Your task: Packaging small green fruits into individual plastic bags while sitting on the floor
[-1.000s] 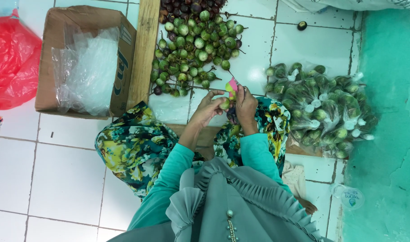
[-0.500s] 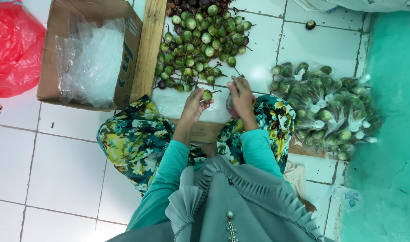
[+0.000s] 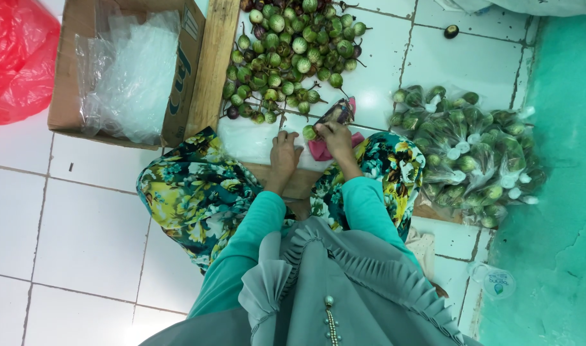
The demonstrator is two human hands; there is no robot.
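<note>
My left hand (image 3: 284,152) lies low over a clear plastic bag (image 3: 251,138) on the tiled floor, its fingertips on a small round green eggplant (image 3: 309,132). My right hand (image 3: 335,136) is right beside it, closed around a small dark and pink object (image 3: 338,114) that I cannot identify. A pink cloth (image 3: 320,152) lies under the right hand. Just beyond both hands is a loose heap of green and purple eggplants (image 3: 290,54).
A cardboard box (image 3: 72,96) holding clear plastic bags stands at the left, with a wooden plank (image 3: 211,64) beside it. Several filled, tied bags of eggplants (image 3: 472,154) lie at the right. A red plastic bag (image 3: 14,57) sits far left, and a green wall (image 3: 562,192) borders the right.
Both hands have dropped from in front of me down to the floor by the heap. A green eggplant has come to the left fingertips.
</note>
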